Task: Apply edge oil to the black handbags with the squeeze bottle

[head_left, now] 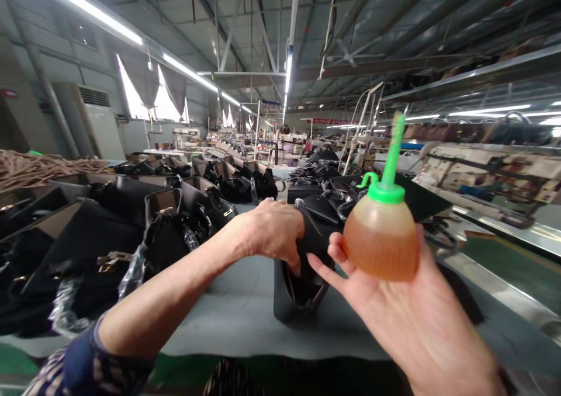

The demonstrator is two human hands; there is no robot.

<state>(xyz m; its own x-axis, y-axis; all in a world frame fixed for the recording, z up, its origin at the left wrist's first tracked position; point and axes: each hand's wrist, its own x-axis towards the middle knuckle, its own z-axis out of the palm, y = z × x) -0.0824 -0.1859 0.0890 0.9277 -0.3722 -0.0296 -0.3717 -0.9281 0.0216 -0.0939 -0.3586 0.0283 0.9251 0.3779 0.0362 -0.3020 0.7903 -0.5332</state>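
In the right hand (397, 302), a bottle (380, 243) is sitting cradled: likely light, soft-walled, best held round its belly. Beside it, left hand (277, 229) is gripping black bag (284, 305).

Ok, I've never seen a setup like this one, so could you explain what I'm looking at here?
There is no machine doing the handling: these are a person's own bare hands. The single picture comes from a camera worn on the head, looking forward and down, so the arms reach in from below.

The left hand is at the opening of a black bag on the grey tabletop, its thumb reaching inside. The right hand, palm up, holds a squeeze bottle of amber liquid with a green spout pointing up.

More black handbags crowd the left side, some with plastic-wrapped parts.
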